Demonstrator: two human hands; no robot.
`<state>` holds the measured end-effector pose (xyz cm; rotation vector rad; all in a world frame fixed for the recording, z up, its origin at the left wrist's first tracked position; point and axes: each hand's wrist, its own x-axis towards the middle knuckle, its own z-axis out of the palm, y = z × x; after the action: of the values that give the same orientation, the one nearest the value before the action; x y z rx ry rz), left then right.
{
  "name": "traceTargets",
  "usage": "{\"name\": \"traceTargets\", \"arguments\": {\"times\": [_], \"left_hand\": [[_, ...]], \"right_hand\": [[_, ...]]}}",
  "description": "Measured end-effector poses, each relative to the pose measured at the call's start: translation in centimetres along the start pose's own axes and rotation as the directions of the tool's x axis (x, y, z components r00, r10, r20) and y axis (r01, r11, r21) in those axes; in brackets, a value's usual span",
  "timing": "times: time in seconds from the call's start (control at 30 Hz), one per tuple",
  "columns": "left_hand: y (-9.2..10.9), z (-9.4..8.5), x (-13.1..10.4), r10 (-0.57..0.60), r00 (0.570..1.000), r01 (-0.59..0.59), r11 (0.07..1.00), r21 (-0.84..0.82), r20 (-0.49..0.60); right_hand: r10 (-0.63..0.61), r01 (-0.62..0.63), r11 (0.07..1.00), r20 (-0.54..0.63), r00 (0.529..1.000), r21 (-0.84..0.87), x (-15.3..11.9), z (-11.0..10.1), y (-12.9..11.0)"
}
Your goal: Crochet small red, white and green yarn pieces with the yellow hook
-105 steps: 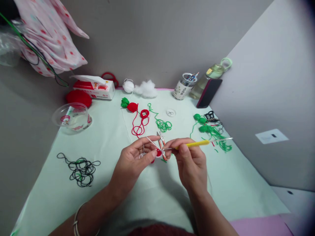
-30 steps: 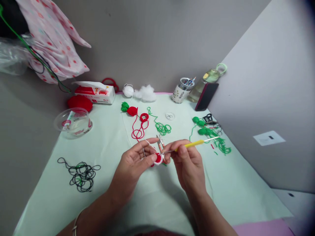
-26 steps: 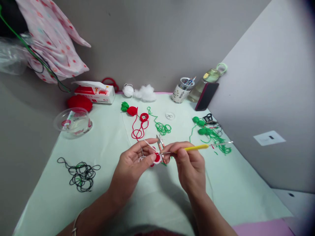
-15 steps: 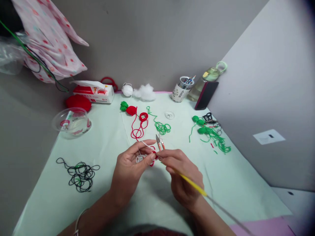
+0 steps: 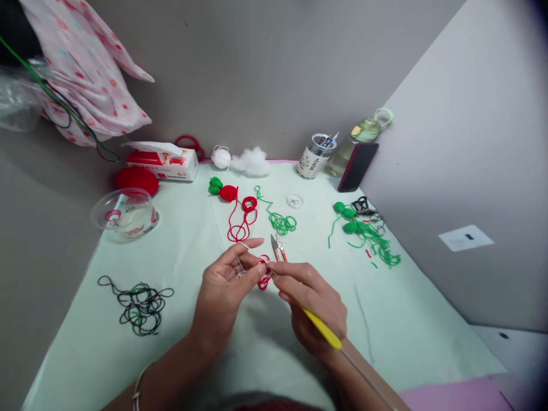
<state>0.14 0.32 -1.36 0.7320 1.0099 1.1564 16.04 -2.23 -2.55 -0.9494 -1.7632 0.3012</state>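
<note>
Between thumb and fingers, my left hand (image 5: 226,291) pinches a small red and white crochet piece (image 5: 264,273). White yarn (image 5: 242,267) runs over its fingers, with the forefinger stretched out. A yellow-handled crochet hook (image 5: 322,327) is held like a pen in my right hand (image 5: 312,302), its tip at the red piece and partly hidden by the fingers. Just beyond the fingertips lie thread snips (image 5: 278,250) with orange handles. Farther back are a red crocheted piece with green top (image 5: 228,193), a loose red yarn strand (image 5: 240,231) and a green yarn tangle (image 5: 282,223).
A dark cord tangle (image 5: 141,308) lies at left, near a clear plastic tub (image 5: 136,220). A tissue box (image 5: 175,165), white yarn ball (image 5: 221,157), stuffing (image 5: 252,162), pen can (image 5: 314,158), bottle (image 5: 342,157) and phone (image 5: 358,166) line the back. Green pieces (image 5: 351,228) lie right.
My right hand with the hook has shifted slightly left and the hook's shaft has swung steeper. My left forefinger has moved a little left, and the white yarn between the hands looks shorter.
</note>
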Motion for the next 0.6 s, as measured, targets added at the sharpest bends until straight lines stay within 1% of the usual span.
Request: {"name": "traceTargets", "arguments": {"times": [0.1, 0.17, 0.23, 0.3, 0.33, 0.4, 0.43, 0.47, 0.5, 0.53, 0.57, 0.6], "left_hand": [[0.1, 0.0, 0.1, 0.029, 1.0, -0.029, 0.999, 0.031, -0.002], [0.1, 0.1, 0.0, 0.0, 0.999, -0.001, 1.0, 0.03, 0.038], [0.1, 0.1, -0.2, -0.029, 0.997, 0.029, 1.0, 0.004, 0.076], [0.1, 0.1, -0.3, -0.047, 0.994, 0.052, 0.998, -0.045, 0.095], [0.2, 0.1, -0.3, -0.066, 0.992, 0.074, 0.994, -0.077, 0.106], [0.4, 0.1, -0.3, -0.134, 0.98, 0.155, 0.977, -0.145, 0.149], [0.5, 0.1, -0.2, -0.175, 0.967, 0.207, 0.963, -0.175, 0.184], [0.6, 0.1, -0.1, -0.211, 0.953, 0.256, 0.946, -0.2, 0.219], [0.7, 0.0, 0.0, -0.237, 0.94, 0.291, 0.932, -0.217, 0.244], [0.8, 0.0, 0.1, -0.251, 0.935, 0.309, 0.924, -0.225, 0.251], [0.9, -0.1, 0.2, -0.253, 0.938, 0.306, 0.926, -0.222, 0.239], [0.9, -0.2, 0.3, -0.237, 0.948, 0.281, 0.937, -0.209, 0.214]], "right_hand": [[-0.005, 0.009, 0.996, -0.04, 0.999, 0.092, 0.4, 0.3, 0.0], [-0.003, 0.013, 0.991, -0.071, 0.997, 0.135, 0.5, 0.6, 0.1], [0.015, -0.003, 0.992, -0.095, 0.995, 0.123, 0.2, 0.7, 0.3], [0.016, -0.015, 1.0, -0.071, 0.997, 0.02, -0.3, 0.7, 0.7], [-0.014, 0.011, 0.998, -0.049, 0.999, -0.057, -0.6, 0.7, 0.9], [-0.119, 0.116, 0.973, -0.004, 0.993, -0.197, -1.0, 0.5, 1.2], [-0.152, 0.153, 0.961, 0.021, 0.988, -0.228, -1.0, 0.4, 1.2], [-0.161, 0.163, 0.962, 0.031, 0.987, -0.22, -1.0, 0.3, 1.2], [-0.132, 0.134, 0.976, 0.023, 0.991, -0.174, -0.8, 0.2, 1.0], [-0.069, 0.07, 0.992, 0.01, 0.998, -0.101, -0.5, 0.1, 0.8], [0.01, -0.01, 1.0, -0.025, 1.0, 0.003, -0.2, 0.0, 0.5], [0.107, -0.1, 0.989, -0.06, 0.992, 0.112, 0.1, 0.0, 0.3]]}}
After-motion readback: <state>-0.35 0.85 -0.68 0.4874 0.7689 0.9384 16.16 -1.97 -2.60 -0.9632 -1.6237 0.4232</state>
